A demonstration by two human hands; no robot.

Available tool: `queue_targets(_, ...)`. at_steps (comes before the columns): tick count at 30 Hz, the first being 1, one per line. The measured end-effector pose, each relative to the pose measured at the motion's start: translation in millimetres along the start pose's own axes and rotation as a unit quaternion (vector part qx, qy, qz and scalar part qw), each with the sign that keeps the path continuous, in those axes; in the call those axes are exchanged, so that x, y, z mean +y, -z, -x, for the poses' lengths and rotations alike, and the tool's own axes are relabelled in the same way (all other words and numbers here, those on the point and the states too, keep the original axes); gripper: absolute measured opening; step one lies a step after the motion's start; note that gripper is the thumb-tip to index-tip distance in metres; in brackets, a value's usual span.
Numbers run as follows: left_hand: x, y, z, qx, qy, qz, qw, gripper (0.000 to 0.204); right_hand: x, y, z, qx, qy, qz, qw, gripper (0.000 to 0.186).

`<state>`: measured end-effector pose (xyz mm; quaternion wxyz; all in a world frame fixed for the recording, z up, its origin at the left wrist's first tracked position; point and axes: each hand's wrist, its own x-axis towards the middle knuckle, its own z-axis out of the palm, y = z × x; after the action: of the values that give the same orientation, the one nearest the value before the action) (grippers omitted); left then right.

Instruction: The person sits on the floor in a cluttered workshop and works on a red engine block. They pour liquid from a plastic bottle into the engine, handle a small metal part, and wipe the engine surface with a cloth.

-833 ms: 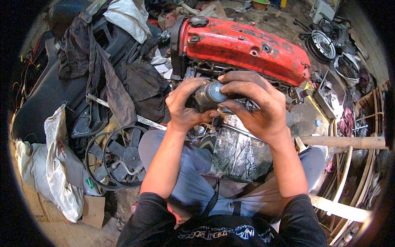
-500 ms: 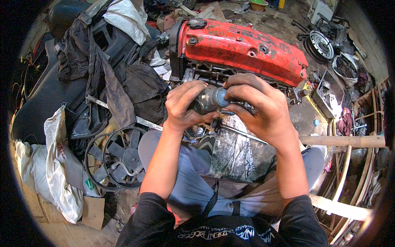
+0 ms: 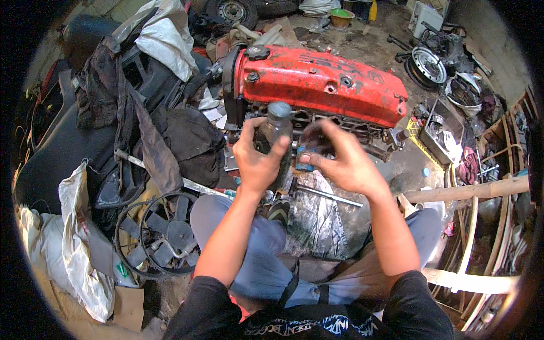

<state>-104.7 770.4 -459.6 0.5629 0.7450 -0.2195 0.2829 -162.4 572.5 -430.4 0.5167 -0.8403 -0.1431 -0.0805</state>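
Note:
A clear plastic bottle [image 3: 277, 126] with a grey-blue cap stands upright in my left hand [image 3: 258, 156], whose fingers and thumb wrap round its sides. Dark contents show through its wall. To the right of the bottle, my right hand [image 3: 345, 161] hangs apart from it, thumb and fingers spread, fingertips smeared by motion. Just by its thumb a small blue object [image 3: 305, 161] shows; it seems to lie behind the hand. Beyond both hands lies an engine head with a red, worn valve cover [image 3: 323, 79].
A metal bar [image 3: 328, 192] lies over a dirty sheet between my legs. Left are a black car panel [image 3: 51, 147], cloths and a fan with black rings [image 3: 164, 232]. A parts tray [image 3: 439, 127], a wheel rim [image 3: 428, 65] and wooden poles [image 3: 470, 190] are right.
The bottle has turned from lying sideways to upright in my left hand. My right hand has let go of its cap and moved down, away from it. The view has shifted slightly.

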Motion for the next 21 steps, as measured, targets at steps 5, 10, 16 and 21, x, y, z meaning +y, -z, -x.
queue_targets(5, 13, -25, 0, -0.091, 0.234, 0.044, 0.967, 0.04, 34, -27, 14, -0.059, -0.078, -0.119, 0.988, 0.074)
queue_targets(10, 12, -24, -21, -0.159, 0.301, -0.005, 0.94, 0.058, 21, -30, 26, -0.025, -0.253, -0.277, 0.927, 0.065)
queue_targets(16, -6, -16, -34, -0.008, 0.365, 0.198, 0.91, 0.055, 8, -28, 31, 0.039, -0.324, -0.434, 0.84, 0.067)
queue_targets(21, -11, -9, -33, 0.063, 0.383, 0.242, 0.889, 0.048, -7, -27, 29, 0.02, -0.317, -0.441, 0.839, 0.07)
